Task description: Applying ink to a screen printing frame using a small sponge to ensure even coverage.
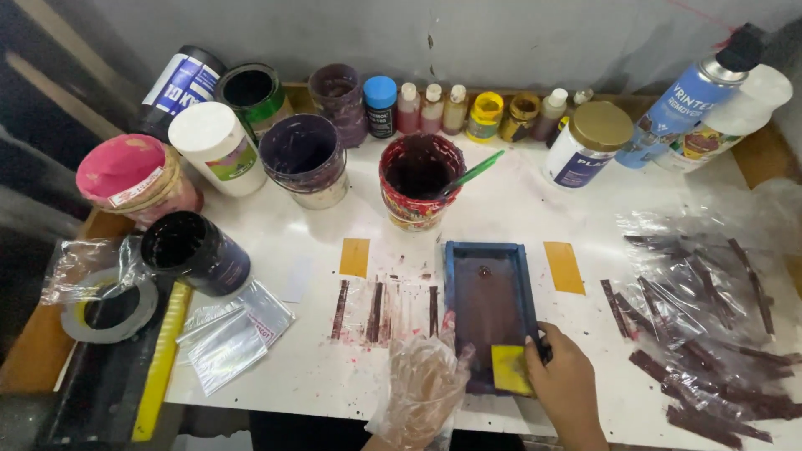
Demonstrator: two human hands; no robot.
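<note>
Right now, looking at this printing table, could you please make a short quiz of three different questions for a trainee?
1. True or false: the left hand wears a clear plastic glove.
2. What does the right hand press on the blue-framed screen?
A. a yellow squeegee
B. a roll of tape
C. a spray can
3. Fill the gap: a ____ stick stands in the open ink pot behind the screen.

Key:
1. True.
2. A, the yellow squeegee lies at the near end of the frame, under the right hand's fingers.
3. Green; the green stick leans out to the right.
</note>
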